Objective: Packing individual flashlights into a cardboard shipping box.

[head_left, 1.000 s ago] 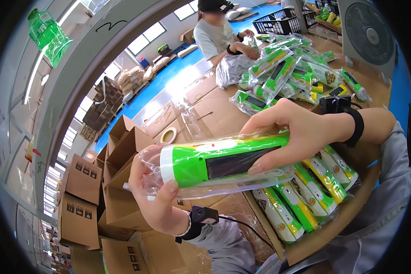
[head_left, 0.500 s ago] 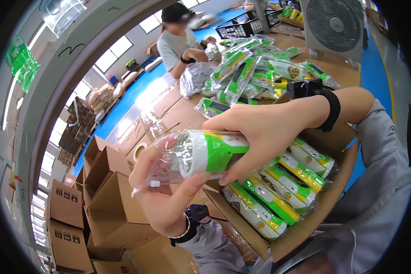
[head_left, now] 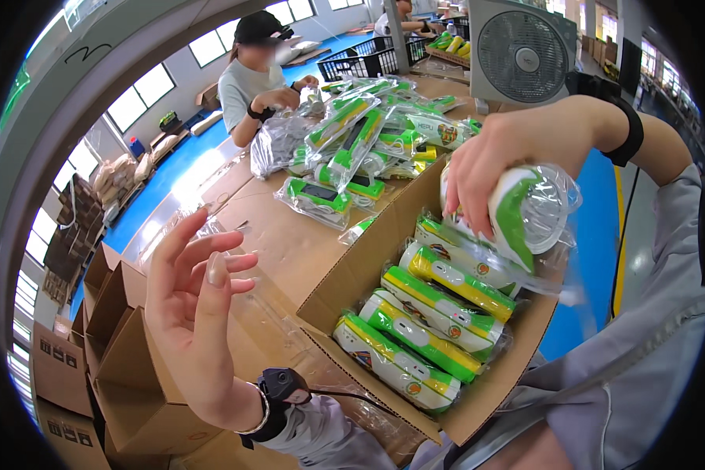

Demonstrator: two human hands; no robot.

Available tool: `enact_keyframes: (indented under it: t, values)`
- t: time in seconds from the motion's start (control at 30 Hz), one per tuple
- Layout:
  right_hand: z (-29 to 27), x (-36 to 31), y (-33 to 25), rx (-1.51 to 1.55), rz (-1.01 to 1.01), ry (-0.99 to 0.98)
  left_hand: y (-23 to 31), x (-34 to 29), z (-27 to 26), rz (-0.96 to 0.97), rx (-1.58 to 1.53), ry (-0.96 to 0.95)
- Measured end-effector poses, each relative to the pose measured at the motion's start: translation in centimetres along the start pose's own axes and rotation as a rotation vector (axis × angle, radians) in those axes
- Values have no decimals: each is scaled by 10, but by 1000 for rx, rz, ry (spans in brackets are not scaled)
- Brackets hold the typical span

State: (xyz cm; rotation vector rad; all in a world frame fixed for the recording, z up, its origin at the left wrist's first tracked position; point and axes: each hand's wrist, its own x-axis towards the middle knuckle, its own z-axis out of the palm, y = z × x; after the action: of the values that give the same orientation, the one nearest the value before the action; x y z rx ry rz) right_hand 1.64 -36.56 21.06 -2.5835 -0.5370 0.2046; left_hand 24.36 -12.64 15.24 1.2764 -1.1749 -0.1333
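Note:
My right hand [head_left: 521, 153] grips a green-and-white flashlight [head_left: 515, 215] in a clear plastic bag, holding it from above over the right part of an open cardboard box [head_left: 360, 262]. The flashlight is tilted, its wide clear head toward the right, and the bag's loose end hangs blurred below. Inside the box, several bagged flashlights [head_left: 442, 313] in green, yellow and white lie side by side. Left of the box my left hand [head_left: 196, 321] is raised with its fingers spread, holding nothing.
A heap of bagged flashlights [head_left: 356, 149] covers the far table [head_left: 251, 211]. Behind it a person in a black cap [head_left: 254, 78] handles clear bags. A grey fan [head_left: 525, 55] stands at the back right. Opened cardboard boxes [head_left: 137, 376] crowd the lower left.
The flashlight has moved from between both hands to over the box, now held by my right hand alone. My left hand has let go and opened. The view has shifted rightward.

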Motion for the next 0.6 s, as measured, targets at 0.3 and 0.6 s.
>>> enact_keyframes:
  t: [0.3,0.6]
  values:
    - [28,-21,0,-371,112,-139,-1,-3,2,-32,-57,-72]
    - [43,-46,29,-798,-141,-146,-4,2,15,-72,-32,-102]
